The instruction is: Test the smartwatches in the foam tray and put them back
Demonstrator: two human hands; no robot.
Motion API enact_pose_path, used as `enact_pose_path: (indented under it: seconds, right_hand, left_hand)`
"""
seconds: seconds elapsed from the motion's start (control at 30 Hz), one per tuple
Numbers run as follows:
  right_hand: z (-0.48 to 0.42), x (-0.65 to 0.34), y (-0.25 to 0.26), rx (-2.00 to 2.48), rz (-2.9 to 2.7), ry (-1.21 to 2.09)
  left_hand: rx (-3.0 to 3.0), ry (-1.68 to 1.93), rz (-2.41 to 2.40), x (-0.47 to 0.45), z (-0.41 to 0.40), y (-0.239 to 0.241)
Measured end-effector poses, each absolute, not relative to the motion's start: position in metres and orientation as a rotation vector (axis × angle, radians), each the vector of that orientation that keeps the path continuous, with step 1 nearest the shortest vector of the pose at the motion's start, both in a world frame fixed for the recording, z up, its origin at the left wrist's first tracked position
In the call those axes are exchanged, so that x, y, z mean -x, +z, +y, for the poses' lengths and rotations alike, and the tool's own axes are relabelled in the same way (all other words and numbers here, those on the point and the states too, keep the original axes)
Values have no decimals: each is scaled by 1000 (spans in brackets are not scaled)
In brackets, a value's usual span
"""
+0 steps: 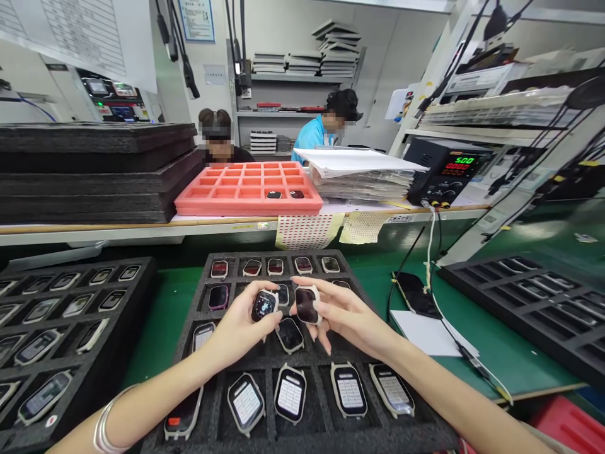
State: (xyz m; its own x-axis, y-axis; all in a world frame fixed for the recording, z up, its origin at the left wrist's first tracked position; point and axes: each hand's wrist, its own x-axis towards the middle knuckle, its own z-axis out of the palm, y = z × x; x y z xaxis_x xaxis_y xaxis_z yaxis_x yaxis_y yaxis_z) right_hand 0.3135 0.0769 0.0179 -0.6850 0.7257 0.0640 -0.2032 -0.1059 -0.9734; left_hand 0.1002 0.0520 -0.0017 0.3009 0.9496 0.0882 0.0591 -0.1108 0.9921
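Observation:
My left hand (pixel 250 321) is closed around a smartwatch case (pixel 264 306) whose round dial is lit. Close beside it, my right hand (pixel 338 309) grips another smartwatch case (pixel 307 304) with a dark screen. Both are held over a black foam tray (pixel 271 435) divided into compartments. Several strapless watch cases lie in it; those in the front row, such as one watch case (pixel 290 392), show bright screens with a grid of boxes. Toward the back, the watch case screens (pixel 275 266) look dark or reddish. My hands and forearms cover part of the middle rows.
More foam trays with watch cases stand at left (pixel 137 315) and right (pixel 472 277). A red foam tray (pixel 246 205), stacked black foam (pixel 85 183) and a power supply (pixel 447 173) sit on the shelf. A phone (pixel 416 295) and cables lie right. Two people are behind.

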Motion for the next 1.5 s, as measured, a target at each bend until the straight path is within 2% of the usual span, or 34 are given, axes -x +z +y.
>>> enact_pose_path:
  seconds: [0.53,1.5]
  right_hand:
    - [72,-313,14,629,-1455,1877]
    - [68,-313,14,656,-1508,1819]
  left_hand:
    - [-1605,899,967,-97,47,-2]
    - [-1682,954,966,-95,45,3]
